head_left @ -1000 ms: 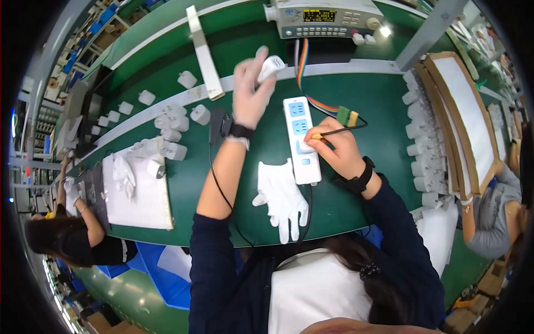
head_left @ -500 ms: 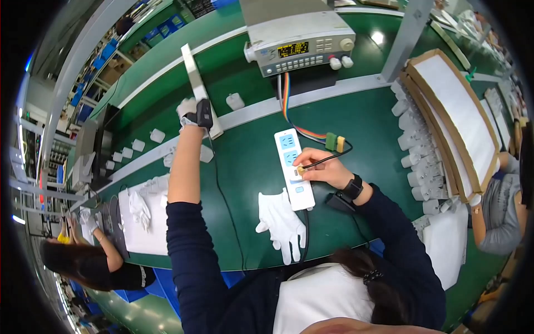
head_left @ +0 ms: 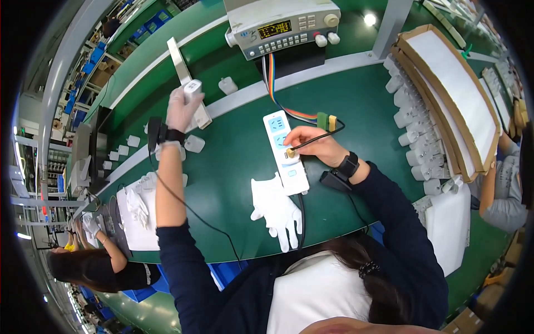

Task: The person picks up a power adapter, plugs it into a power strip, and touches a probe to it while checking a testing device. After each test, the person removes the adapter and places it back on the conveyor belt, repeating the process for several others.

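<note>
My left hand (head_left: 179, 111), in a thin whitish glove, grips a small white charger block (head_left: 192, 89) raised above the bench near a white bar. Bare, my right hand (head_left: 316, 143) pinches a yellowish plug (head_left: 290, 152) on a black cable over the middle of a white power strip (head_left: 296, 181) with blue sockets. Whether the plug is fully seated I cannot tell. A white glove (head_left: 273, 211) lies flat beside the strip's near end. Green and yellow connectors (head_left: 322, 121) on coloured wires rest just beyond my right hand.
A grey bench instrument (head_left: 281, 33) with a lit display stands at the back. More white charger blocks (head_left: 228, 85) sit along the rail and in rows by a cardboard tray (head_left: 445, 100) at right. Other people (head_left: 105, 267) work at both sides.
My left hand has turned and now shows the white charger block in its grip, its wrist shifted left. My right hand stays at the strip on the plug. The whole view has shifted slightly.
</note>
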Demonstrator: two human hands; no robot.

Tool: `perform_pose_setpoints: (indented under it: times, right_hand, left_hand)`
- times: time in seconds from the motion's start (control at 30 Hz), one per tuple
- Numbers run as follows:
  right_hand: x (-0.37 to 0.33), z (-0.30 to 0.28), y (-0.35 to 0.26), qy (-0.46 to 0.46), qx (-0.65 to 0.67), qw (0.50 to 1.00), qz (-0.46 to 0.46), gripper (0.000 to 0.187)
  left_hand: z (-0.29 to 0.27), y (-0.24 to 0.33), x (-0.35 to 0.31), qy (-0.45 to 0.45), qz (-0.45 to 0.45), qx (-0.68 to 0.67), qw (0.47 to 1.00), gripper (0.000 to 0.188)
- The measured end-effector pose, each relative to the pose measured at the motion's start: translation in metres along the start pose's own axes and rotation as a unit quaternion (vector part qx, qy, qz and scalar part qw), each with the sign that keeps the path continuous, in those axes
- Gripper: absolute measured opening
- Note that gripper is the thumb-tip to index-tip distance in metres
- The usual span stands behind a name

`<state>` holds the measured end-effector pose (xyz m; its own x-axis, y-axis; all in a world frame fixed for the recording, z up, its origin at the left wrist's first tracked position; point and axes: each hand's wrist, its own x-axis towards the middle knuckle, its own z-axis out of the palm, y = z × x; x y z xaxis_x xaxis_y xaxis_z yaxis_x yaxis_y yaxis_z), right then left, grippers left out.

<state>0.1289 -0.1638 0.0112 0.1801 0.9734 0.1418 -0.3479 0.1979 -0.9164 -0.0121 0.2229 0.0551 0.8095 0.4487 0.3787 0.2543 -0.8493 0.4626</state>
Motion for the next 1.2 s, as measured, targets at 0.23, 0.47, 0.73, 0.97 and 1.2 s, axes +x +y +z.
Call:
perform_pose_setpoints:
  times: [0.23,0.47,0.73,0.97,1.2]
  right_hand:
    - [-0.001,-0.006,0.004,0.027,0.005,0.999,-0.034,0.035]
    - [-0.008,-0.016,0.009,0.001,0.015,1.0,-0.026,0.028]
    - [-0.006,-0.004,0.004,0.024,-0.019,0.999,-0.039,0.04]
    - [-0.013,0.007,-0.021,0.014,-0.299,0.936,-0.184,0.026]
    - [-0.007,0.021,-0.018,0.086,-0.46,0.851,-0.239,0.013]
  left_hand:
    - [0.096,0.162,-0.061,-0.069,-0.107,-0.504,0.854,0.048]
    - [0.124,0.162,-0.071,-0.098,-0.064,-0.36,0.925,0.047]
    - [0.127,0.159,-0.079,-0.015,0.074,-0.19,0.979,0.05]
    - [0.092,0.184,-0.124,-0.017,0.054,-0.324,0.944,0.049]
    - [0.105,0.193,-0.147,-0.071,0.073,-0.268,0.958,0.049]
